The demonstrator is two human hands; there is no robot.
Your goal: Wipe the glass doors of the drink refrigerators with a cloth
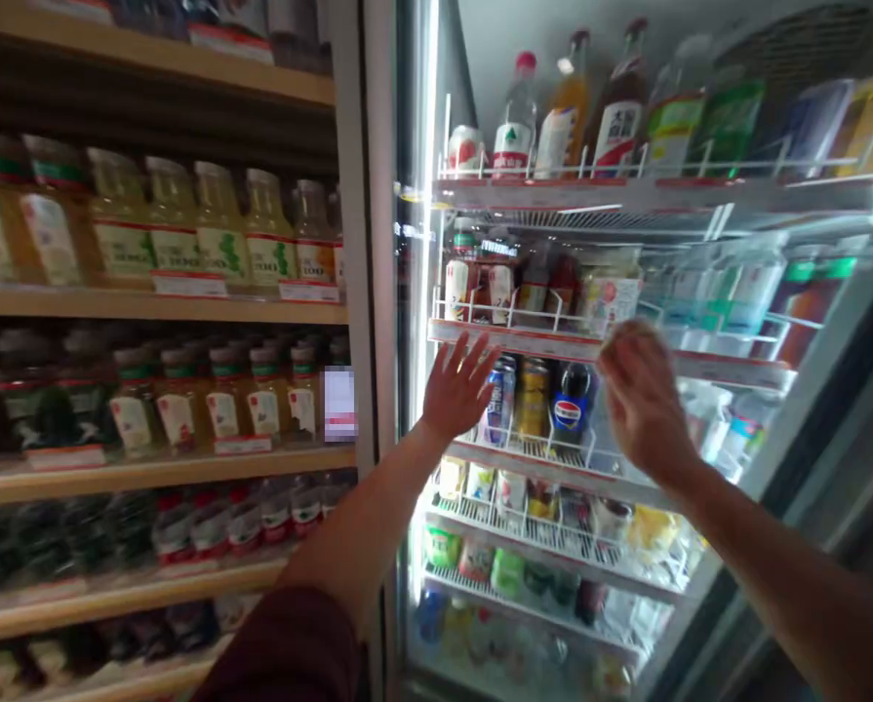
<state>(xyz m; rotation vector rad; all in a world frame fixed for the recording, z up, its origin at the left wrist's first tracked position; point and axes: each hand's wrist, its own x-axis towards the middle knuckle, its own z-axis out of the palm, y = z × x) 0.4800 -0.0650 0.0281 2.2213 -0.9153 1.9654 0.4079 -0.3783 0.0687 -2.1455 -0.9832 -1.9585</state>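
Near the middle of the frame, on a shelf [612, 483] of the lit cooler [655, 195], stand a blue can [504, 400], a gold can [534, 400] and a dark bottle [569, 411] with blue label. The left hand [459, 392], just beside the blue can in the picture, has its grip spread wide. The right hand [645, 409], right of centre, is blurred; its fingers look close together, but I cannot tell whether its grip holds something.

Bottles [218, 229] on shelves [114, 304] at left, cooler [538, 19] at right, cola bottle [571, 409] beside cans [534, 395] on its rack [553, 473]
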